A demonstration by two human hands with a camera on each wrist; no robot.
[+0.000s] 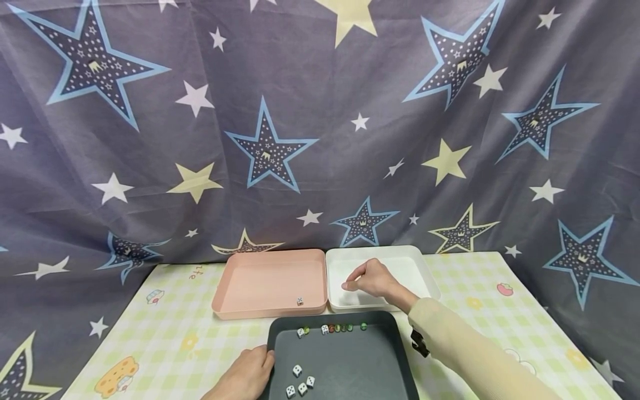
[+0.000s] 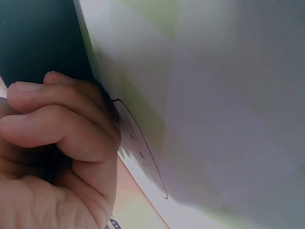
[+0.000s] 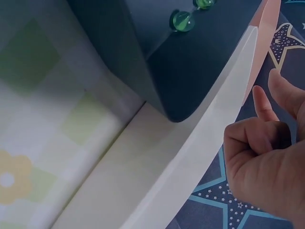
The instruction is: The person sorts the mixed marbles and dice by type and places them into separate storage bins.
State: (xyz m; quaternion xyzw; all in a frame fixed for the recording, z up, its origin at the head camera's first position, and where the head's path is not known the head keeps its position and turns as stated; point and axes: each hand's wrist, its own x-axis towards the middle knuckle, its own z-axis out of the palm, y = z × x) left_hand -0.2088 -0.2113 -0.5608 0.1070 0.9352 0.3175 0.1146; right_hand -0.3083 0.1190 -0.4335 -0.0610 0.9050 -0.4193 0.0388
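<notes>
A dark grey tray (image 1: 350, 361) lies nearest, and my left hand (image 1: 246, 373) grips its left rim; in the left wrist view the fingers (image 2: 52, 121) curl at the tray's edge. Inside that tray, white dice (image 1: 302, 389) sit at the lower left. Along its far side are a couple more dice and several small coloured glass marbles (image 1: 337, 328), with a green one (image 3: 182, 21) plain in the right wrist view. My right hand (image 1: 375, 279) hovers over the white tray (image 1: 415, 266). Its thumb and index finger stand slightly apart, and nothing shows between them.
Left of the white tray, touching or nearly so, is a pink tray (image 1: 270, 278) with one die (image 1: 300, 301) near its front right corner. A checked tablecloth (image 1: 165, 333) covers the table. A star-patterned curtain (image 1: 320, 139) hangs behind.
</notes>
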